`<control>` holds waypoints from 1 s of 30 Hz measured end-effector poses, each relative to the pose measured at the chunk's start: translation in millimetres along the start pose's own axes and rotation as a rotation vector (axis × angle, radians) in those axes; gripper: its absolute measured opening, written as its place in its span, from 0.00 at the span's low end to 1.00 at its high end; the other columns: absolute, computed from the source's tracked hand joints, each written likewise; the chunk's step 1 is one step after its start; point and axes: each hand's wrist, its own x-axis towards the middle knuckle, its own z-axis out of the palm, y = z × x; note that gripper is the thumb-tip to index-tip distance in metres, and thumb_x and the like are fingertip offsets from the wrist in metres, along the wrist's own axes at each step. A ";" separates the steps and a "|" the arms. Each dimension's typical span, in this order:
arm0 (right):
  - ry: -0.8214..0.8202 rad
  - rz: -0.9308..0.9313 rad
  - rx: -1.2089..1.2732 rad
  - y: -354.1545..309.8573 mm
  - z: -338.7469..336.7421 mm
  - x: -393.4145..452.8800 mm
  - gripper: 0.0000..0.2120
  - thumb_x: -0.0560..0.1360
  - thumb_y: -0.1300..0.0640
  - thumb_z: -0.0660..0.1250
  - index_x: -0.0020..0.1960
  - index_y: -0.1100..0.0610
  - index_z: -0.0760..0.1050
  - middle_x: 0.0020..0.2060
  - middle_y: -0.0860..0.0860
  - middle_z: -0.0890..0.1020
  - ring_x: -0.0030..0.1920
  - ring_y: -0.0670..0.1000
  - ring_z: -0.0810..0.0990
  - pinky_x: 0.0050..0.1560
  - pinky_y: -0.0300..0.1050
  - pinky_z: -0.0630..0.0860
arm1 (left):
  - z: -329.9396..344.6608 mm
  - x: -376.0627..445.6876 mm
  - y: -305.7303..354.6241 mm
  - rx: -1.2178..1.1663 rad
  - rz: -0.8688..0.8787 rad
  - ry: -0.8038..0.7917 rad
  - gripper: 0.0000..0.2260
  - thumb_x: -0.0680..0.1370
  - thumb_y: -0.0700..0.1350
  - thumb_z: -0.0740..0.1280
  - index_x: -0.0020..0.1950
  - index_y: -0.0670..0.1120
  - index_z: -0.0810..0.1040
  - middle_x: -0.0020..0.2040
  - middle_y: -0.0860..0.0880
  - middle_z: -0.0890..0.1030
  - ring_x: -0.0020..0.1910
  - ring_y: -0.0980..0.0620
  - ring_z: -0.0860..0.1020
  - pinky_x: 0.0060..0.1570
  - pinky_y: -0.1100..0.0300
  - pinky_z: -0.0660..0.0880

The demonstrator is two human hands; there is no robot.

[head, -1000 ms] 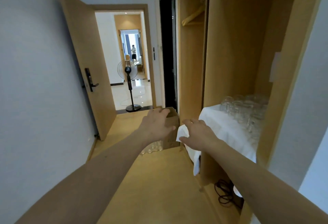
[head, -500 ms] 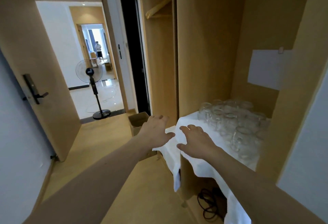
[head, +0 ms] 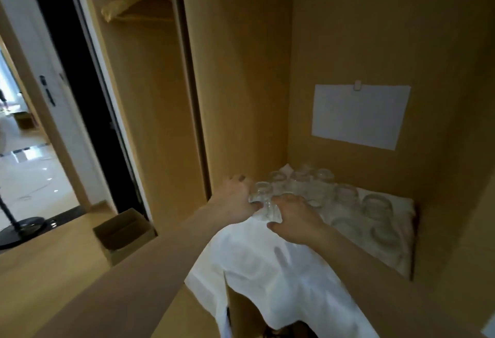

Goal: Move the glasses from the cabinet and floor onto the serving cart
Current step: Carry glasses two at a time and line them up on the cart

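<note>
Left hand (head: 235, 201) and right hand (head: 294, 219), fingers curled, each on a front glass (head: 261, 193) among glasses on cloth (head: 267, 270) in cabinet (head: 241, 69); grip firmness unclear.

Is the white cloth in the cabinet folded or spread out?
Spread out. The white cloth covers the shelf under the glasses, and its front part hangs over the shelf edge.

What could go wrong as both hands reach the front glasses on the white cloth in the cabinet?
1. The glasses stand packed together; lifting the front glass beside the left hand could knock its neighbours.
2. The white cloth hangs over the shelf edge; a forearm dragging it might pull glasses forward.
3. The right hand sits over another glass; the blur hides how firmly it grips, so a slip is possible.
</note>
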 end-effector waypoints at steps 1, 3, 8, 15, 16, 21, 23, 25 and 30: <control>0.007 0.034 0.001 2.2 -4.0 8.6 0.33 0.72 0.35 0.64 0.73 0.45 0.65 0.69 0.50 0.73 0.70 0.57 0.70 0.68 0.53 0.70 | 0.9 18.5 -4.7 -0.004 0.030 0.001 0.24 0.77 0.60 0.67 0.68 0.48 0.73 0.59 0.45 0.77 0.57 0.42 0.76 0.54 0.49 0.77; 0.021 0.111 -0.004 7.3 -13.1 23.2 0.33 0.75 0.38 0.65 0.76 0.47 0.63 0.71 0.52 0.70 0.71 0.58 0.67 0.69 0.53 0.69 | 3.5 52.7 -10.0 -0.032 0.085 0.005 0.21 0.77 0.60 0.67 0.61 0.47 0.74 0.56 0.45 0.77 0.52 0.45 0.76 0.47 0.52 0.75; 0.058 0.255 -0.039 39.1 -21.3 54.5 0.34 0.75 0.38 0.65 0.77 0.49 0.62 0.72 0.53 0.69 0.71 0.58 0.67 0.68 0.52 0.69 | 23.4 127.4 -9.4 -0.122 0.189 -0.037 0.26 0.76 0.61 0.68 0.66 0.45 0.73 0.60 0.43 0.76 0.58 0.41 0.75 0.54 0.51 0.75; 0.049 0.391 -0.029 98.0 -26.9 101.0 0.35 0.74 0.39 0.64 0.77 0.49 0.62 0.72 0.53 0.69 0.71 0.58 0.68 0.68 0.52 0.70 | 62.3 209.0 8.9 -0.189 0.284 -0.102 0.31 0.72 0.65 0.67 0.69 0.49 0.73 0.65 0.45 0.76 0.65 0.41 0.74 0.62 0.47 0.74; 0.055 0.387 -0.023 106.5 -27.3 111.9 0.34 0.74 0.39 0.65 0.77 0.48 0.62 0.71 0.53 0.70 0.70 0.58 0.68 0.67 0.51 0.71 | 66.9 220.9 10.3 -0.191 0.280 -0.114 0.30 0.72 0.65 0.67 0.69 0.49 0.73 0.64 0.45 0.77 0.65 0.41 0.74 0.62 0.48 0.74; 0.073 0.403 0.040 146.9 -29.4 160.1 0.27 0.73 0.42 0.70 0.69 0.49 0.72 0.61 0.52 0.75 0.65 0.57 0.72 0.63 0.50 0.74 | 85.6 274.9 24.0 -0.223 0.267 -0.216 0.28 0.77 0.57 0.70 0.74 0.48 0.69 0.70 0.45 0.73 0.69 0.44 0.72 0.63 0.56 0.71; 0.072 0.405 0.076 161.9 -27.2 178.5 0.26 0.71 0.42 0.71 0.66 0.49 0.74 0.59 0.52 0.76 0.63 0.57 0.73 0.61 0.50 0.75 | 93.2 299.4 33.1 -0.227 0.251 -0.228 0.29 0.77 0.56 0.70 0.75 0.48 0.68 0.71 0.45 0.72 0.70 0.45 0.71 0.65 0.57 0.70; 0.053 0.403 0.096 176.2 -24.2 195.3 0.27 0.67 0.42 0.73 0.63 0.49 0.74 0.58 0.52 0.78 0.62 0.57 0.76 0.59 0.51 0.77 | 102.0 322.1 43.7 -0.216 0.240 -0.245 0.29 0.77 0.56 0.71 0.74 0.49 0.69 0.71 0.44 0.73 0.68 0.44 0.73 0.65 0.55 0.72; -0.084 0.414 0.085 201.0 -12.3 224.8 0.29 0.63 0.49 0.80 0.61 0.54 0.75 0.57 0.53 0.80 0.57 0.56 0.80 0.54 0.46 0.79 | 125.3 360.1 60.4 -0.124 0.252 -0.366 0.29 0.74 0.55 0.72 0.73 0.54 0.69 0.69 0.46 0.74 0.66 0.43 0.74 0.64 0.49 0.73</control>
